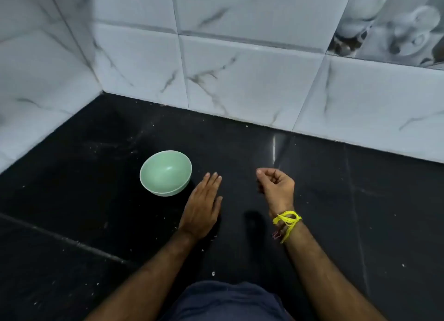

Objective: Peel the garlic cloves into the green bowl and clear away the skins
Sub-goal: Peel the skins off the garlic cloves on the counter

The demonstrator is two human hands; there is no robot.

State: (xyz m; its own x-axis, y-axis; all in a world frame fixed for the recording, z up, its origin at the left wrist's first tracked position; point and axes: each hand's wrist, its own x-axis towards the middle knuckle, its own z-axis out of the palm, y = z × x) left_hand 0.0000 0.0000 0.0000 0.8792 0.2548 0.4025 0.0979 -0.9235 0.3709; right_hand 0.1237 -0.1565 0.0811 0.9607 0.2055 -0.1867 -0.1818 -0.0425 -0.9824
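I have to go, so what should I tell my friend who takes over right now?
Left hand: flat and open on the black counter, beside the green bowl.
Right hand: raised, fingers curled; whether its grip holds anything cannot be seen.
Bowl: upright, looks empty, no cloves visible anywhere.
Done: nothing shows as peeled.
Left: find the garlic, peel it into the bowl, then clear the small pale flecks scattered on the counter.

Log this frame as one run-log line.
left hand: flat on black counter, beside green bowl | right hand: raised, fingers curled, contents unclear | bowl: looks empty | skin flecks on counter
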